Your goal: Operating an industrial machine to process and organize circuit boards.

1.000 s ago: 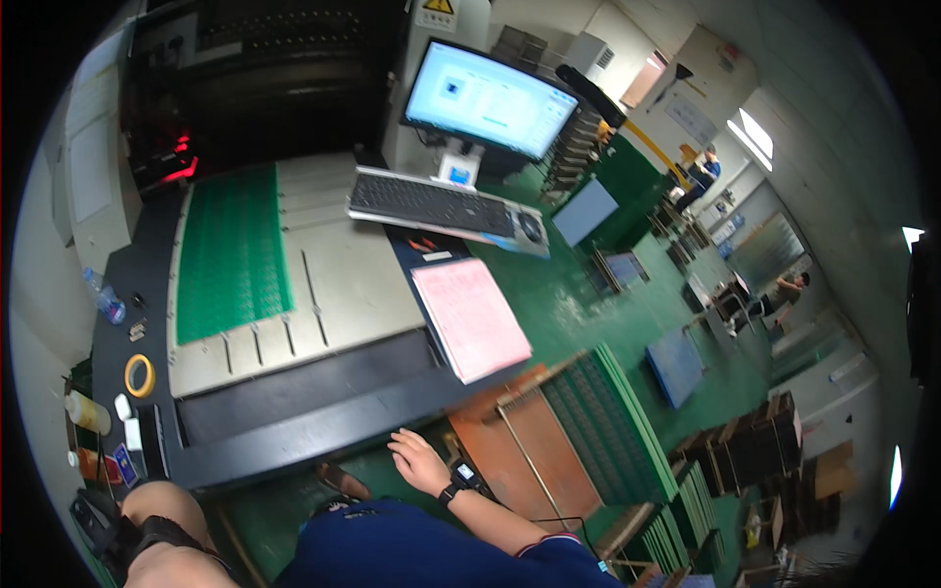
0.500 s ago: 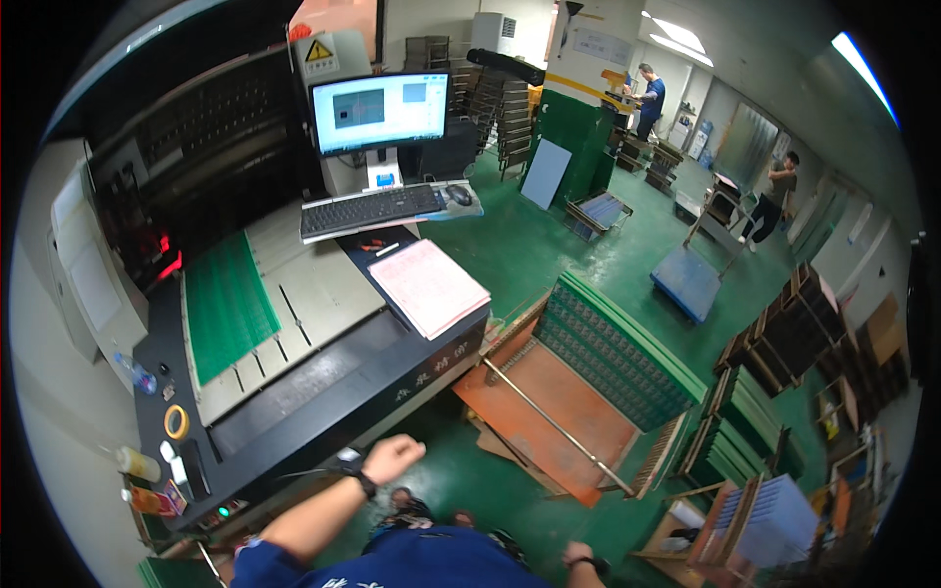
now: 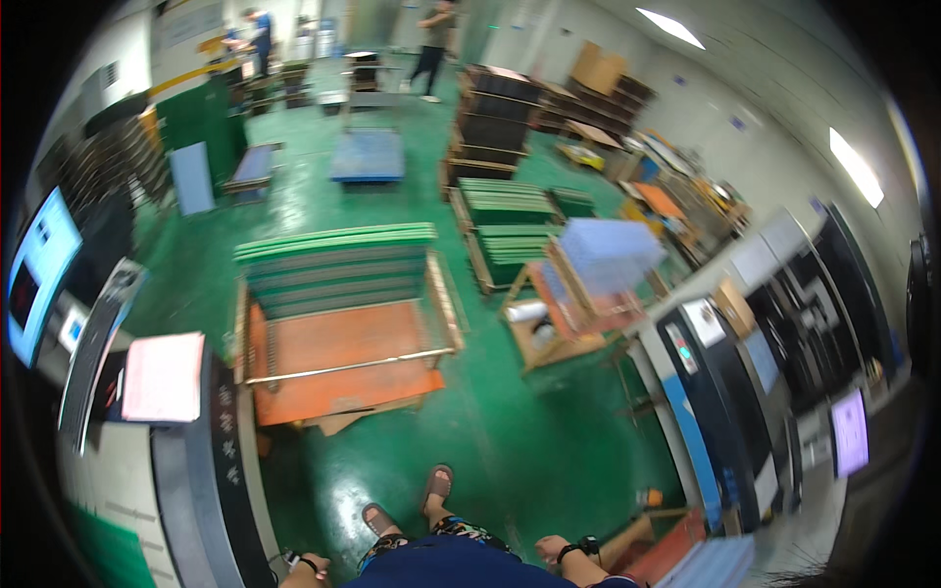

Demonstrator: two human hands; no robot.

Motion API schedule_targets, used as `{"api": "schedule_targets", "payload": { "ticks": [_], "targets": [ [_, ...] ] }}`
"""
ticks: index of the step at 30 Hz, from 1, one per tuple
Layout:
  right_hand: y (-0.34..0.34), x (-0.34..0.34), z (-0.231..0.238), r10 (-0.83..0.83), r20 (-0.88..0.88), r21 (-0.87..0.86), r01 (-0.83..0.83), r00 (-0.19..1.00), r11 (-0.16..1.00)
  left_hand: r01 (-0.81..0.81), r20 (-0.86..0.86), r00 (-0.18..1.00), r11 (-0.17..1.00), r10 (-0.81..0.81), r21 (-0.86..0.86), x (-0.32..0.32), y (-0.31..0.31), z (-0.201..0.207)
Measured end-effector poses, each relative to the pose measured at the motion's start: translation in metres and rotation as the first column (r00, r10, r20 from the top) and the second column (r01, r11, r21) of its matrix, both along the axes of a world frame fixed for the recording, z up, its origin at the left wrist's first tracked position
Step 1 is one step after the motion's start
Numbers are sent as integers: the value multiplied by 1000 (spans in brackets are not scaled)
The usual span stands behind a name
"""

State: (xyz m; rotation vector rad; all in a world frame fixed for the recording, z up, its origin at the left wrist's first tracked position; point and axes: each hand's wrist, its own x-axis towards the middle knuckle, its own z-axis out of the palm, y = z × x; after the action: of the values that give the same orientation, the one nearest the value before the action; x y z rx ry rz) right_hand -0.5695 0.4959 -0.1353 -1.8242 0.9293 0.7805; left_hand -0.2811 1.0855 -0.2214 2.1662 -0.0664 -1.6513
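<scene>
My left hand (image 3: 316, 563) hangs low at the bottom edge, beside the dark side of the machine (image 3: 223, 441); its fingers are too small and blurred to read. A dark band circles that wrist. On the other side of my body my right hand (image 3: 552, 548) hangs with its fingers curled in and nothing visible in them, a dark watch (image 3: 588, 545) on the wrist. Neither hand appears to touch anything. In front of me stands a rack with an orange base (image 3: 343, 338), a metal bar across it and green panels (image 3: 333, 245) upright at its back.
Pink paper sheets (image 3: 163, 377) lie on the left machine, near a keyboard (image 3: 88, 353) and monitor (image 3: 44, 274). Another machine (image 3: 720, 402) stands at right. Ahead are a wooden rack with bluish panels (image 3: 610, 253), a blue cart (image 3: 368, 157) and two people farther off.
My view has swung right, bringing the right machine into sight and shifting the left machine toward the left edge. My left hand has dropped from in front of the machine to my side.
</scene>
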Motion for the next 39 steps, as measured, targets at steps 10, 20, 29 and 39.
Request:
{"api": "schedule_targets", "payload": {
  "ticks": [10,20,29,39],
  "targets": [
    [30,-80,-2,-681,-132,37,691,720,722,-380,372,799,877,472,-295,178,-206,76],
    [-46,-175,-50,-789,-26,95,787,614,610,679,352,693,733,-629,-28,15,-432,69],
    [-55,-298,-66,-976,8,117,969,219,219,548,217,835,801,-506,-241,-26,-594,49],
    [26,-327,-223,-841,-175,228,852,512,471,996,247,-55,-36,-967,82,35,-687,-34]
  ]
}}
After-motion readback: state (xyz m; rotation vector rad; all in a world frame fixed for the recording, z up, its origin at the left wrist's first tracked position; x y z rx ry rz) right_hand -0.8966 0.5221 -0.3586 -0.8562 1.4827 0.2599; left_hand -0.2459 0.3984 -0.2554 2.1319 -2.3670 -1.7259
